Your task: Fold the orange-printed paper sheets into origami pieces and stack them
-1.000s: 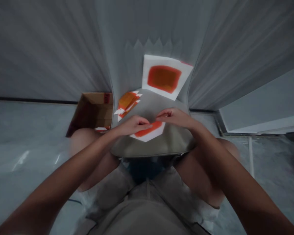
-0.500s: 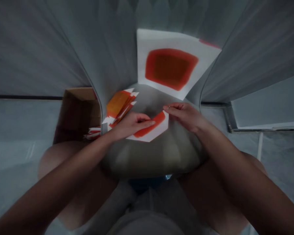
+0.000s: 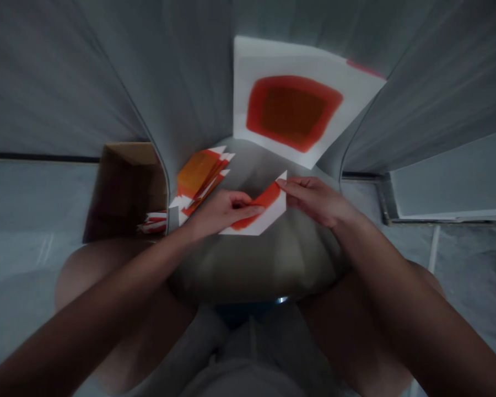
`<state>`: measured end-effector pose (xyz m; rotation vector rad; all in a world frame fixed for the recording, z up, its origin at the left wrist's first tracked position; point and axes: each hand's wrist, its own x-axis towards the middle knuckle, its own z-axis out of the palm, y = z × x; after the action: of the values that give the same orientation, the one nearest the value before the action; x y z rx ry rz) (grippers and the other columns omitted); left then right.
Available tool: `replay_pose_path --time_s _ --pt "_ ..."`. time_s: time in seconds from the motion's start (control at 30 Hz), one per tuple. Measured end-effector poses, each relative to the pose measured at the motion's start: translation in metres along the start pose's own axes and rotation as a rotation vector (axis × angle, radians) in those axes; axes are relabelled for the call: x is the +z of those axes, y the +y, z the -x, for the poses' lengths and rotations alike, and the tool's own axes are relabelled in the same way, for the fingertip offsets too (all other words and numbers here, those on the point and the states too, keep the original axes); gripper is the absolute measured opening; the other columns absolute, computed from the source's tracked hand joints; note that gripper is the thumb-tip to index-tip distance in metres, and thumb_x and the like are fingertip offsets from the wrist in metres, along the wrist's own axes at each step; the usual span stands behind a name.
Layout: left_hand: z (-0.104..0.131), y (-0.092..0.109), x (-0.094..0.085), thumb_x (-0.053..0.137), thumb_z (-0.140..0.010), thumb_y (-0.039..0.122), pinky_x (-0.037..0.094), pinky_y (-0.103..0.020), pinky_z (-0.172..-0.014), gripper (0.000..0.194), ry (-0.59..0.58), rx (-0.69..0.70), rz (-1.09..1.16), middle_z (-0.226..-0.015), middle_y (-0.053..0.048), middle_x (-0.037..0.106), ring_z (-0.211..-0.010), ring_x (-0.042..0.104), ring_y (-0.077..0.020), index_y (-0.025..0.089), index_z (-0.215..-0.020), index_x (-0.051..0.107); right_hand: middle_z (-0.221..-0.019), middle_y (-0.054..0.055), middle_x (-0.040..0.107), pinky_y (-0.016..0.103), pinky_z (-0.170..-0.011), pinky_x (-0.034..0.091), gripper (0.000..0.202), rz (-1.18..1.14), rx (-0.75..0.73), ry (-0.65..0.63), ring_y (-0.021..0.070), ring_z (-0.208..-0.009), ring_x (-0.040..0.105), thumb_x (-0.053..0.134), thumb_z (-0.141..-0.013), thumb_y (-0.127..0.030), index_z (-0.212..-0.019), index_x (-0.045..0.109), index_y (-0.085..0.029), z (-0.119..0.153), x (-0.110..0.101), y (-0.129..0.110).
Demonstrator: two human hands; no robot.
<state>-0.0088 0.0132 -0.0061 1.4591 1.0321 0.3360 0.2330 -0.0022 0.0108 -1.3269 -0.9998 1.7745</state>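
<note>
A folded red-and-white paper sheet [image 3: 273, 214] lies on a rounded grey-brown surface [image 3: 248, 264] between my knees. My left hand [image 3: 219, 210] is closed on its left part, the thumb lying along the red patch. My right hand [image 3: 316, 198] pinches the upper right corner, where a small white point sticks up. Beyond my left hand is a fanned pile of folded orange-and-white papers [image 3: 200, 172]. A larger white sheet with a red and dark-brown patch [image 3: 293, 110] rests further back, behind both hands. My fingers hide part of the folded sheet.
An open cardboard box [image 3: 122, 184] stands on the floor at the left, with more red-and-white folded papers [image 3: 154, 221] at its near right side. Grey draped cloth [image 3: 182, 66] surrounds the back. A pale panel [image 3: 454, 173] is at the right.
My right fingers have shifted onto the corner of the folded sheet, and its white tip now points up. The sheet has moved slightly right. My left hand stays on it.
</note>
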Motion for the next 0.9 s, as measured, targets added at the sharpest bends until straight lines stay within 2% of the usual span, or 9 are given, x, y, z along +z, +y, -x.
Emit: replay_pose_path --time_s 0.13,0.27,0.43,0.57,0.7,0.8,0.9 --pt "0.0 0.002 -0.002 0.068 -0.088 0.067 0.037 -0.022 -0.053 0.051 -0.041 -0.028 0.003 -0.081 -0.002 0.074 -0.065 0.06 -0.0128 0.02 -0.101 0.082 -0.087 0.004 0.081 0.038 -0.091 0.06 0.041 -0.001 -0.035 -0.014 0.0249 -0.091 0.075 0.088 -0.072 -0.065 -0.081 0.081 -0.026 0.0 -0.002 0.001" --pt "-0.001 0.006 -0.001 0.073 -0.085 0.064 0.036 -0.021 -0.053 0.046 0.032 -0.032 0.055 -0.076 -0.002 0.073 -0.062 0.057 -0.0112 0.02 -0.094 0.082 -0.089 0.004 0.081 0.038 -0.09 0.06 0.044 -0.015 0.005 -0.006 0.0235 -0.089 0.076 0.086 -0.072 -0.067 -0.084 0.082 -0.025 -0.001 0.001 0.003" --pt "-0.004 0.004 -0.003 0.076 -0.082 0.064 0.036 -0.022 -0.052 0.046 0.106 -0.033 0.083 -0.076 -0.002 0.073 -0.063 0.057 -0.0117 0.02 -0.094 0.083 -0.088 0.004 0.081 0.039 -0.088 0.061 0.037 0.004 0.01 -0.034 0.0243 -0.092 0.076 0.091 -0.072 -0.057 -0.086 0.082 -0.024 -0.002 0.003 0.005" --pt "-0.004 0.003 -0.014 0.074 -0.083 0.066 0.037 -0.023 -0.052 0.046 0.035 -0.084 0.052 -0.078 -0.002 0.074 -0.063 0.058 -0.0129 0.021 -0.092 0.084 -0.092 0.005 0.082 0.037 -0.084 0.061 0.039 0.041 -0.017 -0.036 0.0245 -0.09 0.076 0.09 -0.073 -0.059 -0.088 0.084 -0.024 -0.007 -0.006 0.004" --pt "-0.004 0.004 -0.019 0.076 -0.083 0.062 0.034 -0.023 -0.052 0.042 -0.03 -0.051 0.05 -0.071 -0.001 0.069 -0.059 0.054 -0.0116 0.021 -0.088 0.083 -0.097 0.005 0.082 0.033 -0.079 0.06 0.034 0.02 0.023 -0.026 0.0213 -0.087 0.076 0.087 -0.079 -0.055 -0.091 0.084 -0.023 -0.009 -0.011 0.004" --pt "-0.006 0.001 -0.016 0.077 -0.083 0.06 0.036 -0.023 -0.054 0.04 0.037 0.006 0.055 -0.073 -0.001 0.069 -0.062 0.055 -0.0114 0.021 -0.089 0.083 -0.097 0.006 0.083 0.031 -0.08 0.061 0.038 -0.012 0.083 -0.025 0.0202 -0.087 0.077 0.084 -0.081 -0.058 -0.094 0.084 -0.023 -0.011 -0.01 0.007" --pt "-0.008 -0.001 -0.013 0.075 -0.085 0.061 0.038 -0.022 -0.054 0.042 0.093 0.02 0.063 -0.078 -0.001 0.072 -0.065 0.058 -0.0117 0.021 -0.093 0.083 -0.096 0.006 0.083 0.03 -0.081 0.062 0.038 -0.028 0.079 -0.017 0.0198 -0.086 0.077 0.089 -0.075 -0.058 -0.091 0.084 -0.024 -0.011 -0.008 0.009"
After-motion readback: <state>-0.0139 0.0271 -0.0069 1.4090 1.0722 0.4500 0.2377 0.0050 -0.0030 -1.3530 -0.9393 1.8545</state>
